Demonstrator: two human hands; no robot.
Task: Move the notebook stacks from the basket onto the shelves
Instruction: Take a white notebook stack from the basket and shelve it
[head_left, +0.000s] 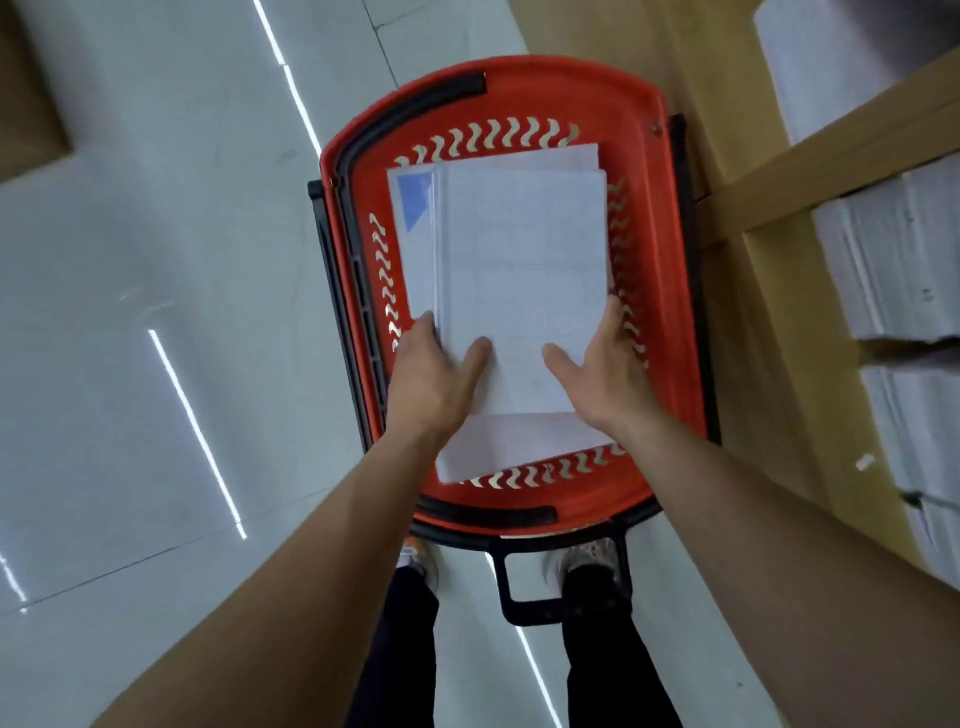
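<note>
Head view: both hands are down in the red basket (519, 85). The left hand (436, 376) and right hand (600, 374) clasp the top notebook stack (524, 260) at its near end, thumbs on the cover, fingers curled down its sides. More notebooks (415, 249) lie underneath. Wooden shelves (831, 156) stand just right of the basket.

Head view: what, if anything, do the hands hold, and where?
The left hand and right hand grip the top notebook stack by its side edges at the near end.
</note>
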